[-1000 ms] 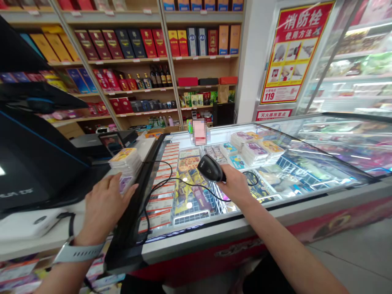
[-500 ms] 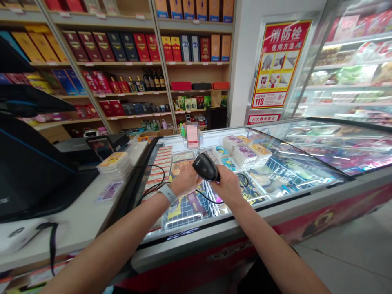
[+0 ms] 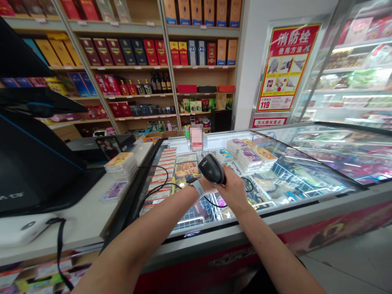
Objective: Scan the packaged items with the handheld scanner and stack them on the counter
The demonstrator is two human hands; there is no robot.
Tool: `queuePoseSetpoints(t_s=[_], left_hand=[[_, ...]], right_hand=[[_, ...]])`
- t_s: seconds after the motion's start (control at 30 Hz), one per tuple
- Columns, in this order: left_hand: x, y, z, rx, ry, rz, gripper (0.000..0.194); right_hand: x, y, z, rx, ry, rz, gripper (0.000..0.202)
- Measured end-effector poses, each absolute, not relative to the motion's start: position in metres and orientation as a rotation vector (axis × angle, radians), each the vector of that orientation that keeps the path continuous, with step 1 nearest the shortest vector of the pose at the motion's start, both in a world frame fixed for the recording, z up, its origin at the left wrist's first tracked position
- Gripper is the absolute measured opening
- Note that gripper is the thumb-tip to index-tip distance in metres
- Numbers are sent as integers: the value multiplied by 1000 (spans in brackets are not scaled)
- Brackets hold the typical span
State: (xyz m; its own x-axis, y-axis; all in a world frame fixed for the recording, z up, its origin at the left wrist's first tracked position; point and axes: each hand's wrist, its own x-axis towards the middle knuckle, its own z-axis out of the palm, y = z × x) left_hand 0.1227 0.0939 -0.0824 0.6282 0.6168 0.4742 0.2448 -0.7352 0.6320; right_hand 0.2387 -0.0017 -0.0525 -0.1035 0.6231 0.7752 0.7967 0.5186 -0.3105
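A black handheld scanner [image 3: 211, 168] points up and away over the glass-topped freezer. My right hand [image 3: 235, 188] is wrapped round its handle. My left hand [image 3: 210, 185], with a pale-banded watch [image 3: 197, 188] on the wrist, reaches in behind and below the scanner head; its fingers are hidden there. A black cable [image 3: 214, 203] loops over the glass beneath both hands. Stacks of packaged cards [image 3: 249, 158] lie on the freezer just beyond and to the right of my hands.
On the left counter [image 3: 88, 224] are another card stack [image 3: 121, 164], a flat purple pack [image 3: 114, 190], a phone [image 3: 108, 148] and a black monitor [image 3: 36, 163]. The freezer's front edge [image 3: 214, 234] runs below my forearms. Stocked shelves [image 3: 137, 98] stand behind.
My left hand has moved right, further behind the scanner, and its fingers have gone out of sight. The view has shifted slightly left. My right hand still holds the scanner.
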Motion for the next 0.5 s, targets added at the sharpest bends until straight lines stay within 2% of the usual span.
queuePoseSetpoints(t_s=[0.17,0.37,0.5], left_hand=[[87,75,-80,2595,952,824,13],[56,50,-62,2742,1189,759,33],[34,43,-57,2771,1309,701,29]], right_hand=[[237,-7,-47,-1189,-1796,-174,22],[236,-8,-44,-1172,-1785,-172,17],[236,-8,-44,-1158,-1782,-166,17]])
